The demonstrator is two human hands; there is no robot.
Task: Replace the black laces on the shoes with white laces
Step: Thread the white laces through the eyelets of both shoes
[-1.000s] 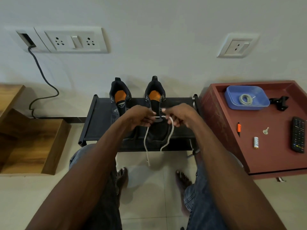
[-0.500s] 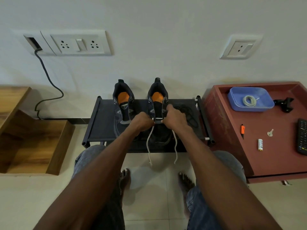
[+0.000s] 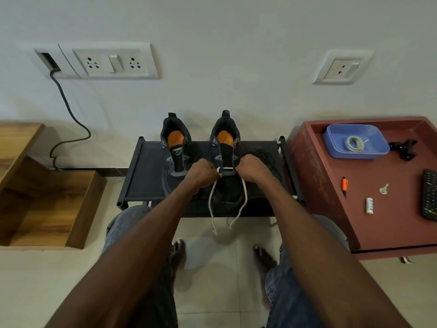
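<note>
Blue tray [image 3: 335, 147], key [image 3: 383, 188], battery [image 3: 369, 205], remote [image 3: 430, 195] on red table [image 3: 392, 230].

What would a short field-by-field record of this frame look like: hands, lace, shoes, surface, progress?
left hand: left hand pinches the white lace at the right shoe
right hand: right hand grips the lace's other side
lace: one bar across the lowest eyelets, both ends hanging off the front
left shoe: left shoe unlaced
surface: black rack
spare lace: coiled in blue tray
progress: early
</note>
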